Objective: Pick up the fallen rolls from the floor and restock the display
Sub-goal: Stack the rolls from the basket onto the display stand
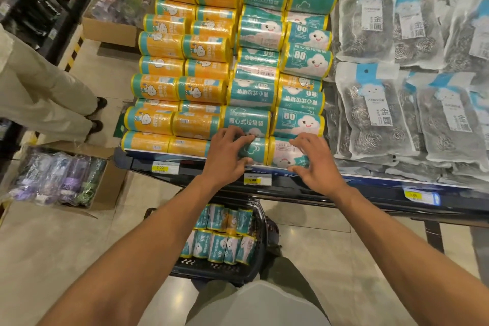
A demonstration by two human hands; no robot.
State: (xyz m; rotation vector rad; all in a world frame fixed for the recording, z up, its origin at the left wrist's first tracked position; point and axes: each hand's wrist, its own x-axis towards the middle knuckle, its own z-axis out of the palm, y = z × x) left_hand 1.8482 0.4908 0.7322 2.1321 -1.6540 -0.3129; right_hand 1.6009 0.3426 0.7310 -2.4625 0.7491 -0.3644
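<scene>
Nearest, on floor point(66, 259): black basket point(219, 270) holding more teal rolls point(219, 235), not yet put up. At front edge of display shelf point(370, 188): left hand point(227, 152) clamped over front teal roll point(255, 149), right hand point(316, 160) clasped round neighbouring roll point(284, 152), hands apart. Seat both flush against row behind point(248, 120), ends level, yellow rims touching. Press back, not down, to avoid rolling off the edge. Keep clear of orange rolls point(169, 119) at left, scourer packs point(381, 114) at right. Judged: restock well along, basket load left.
</scene>
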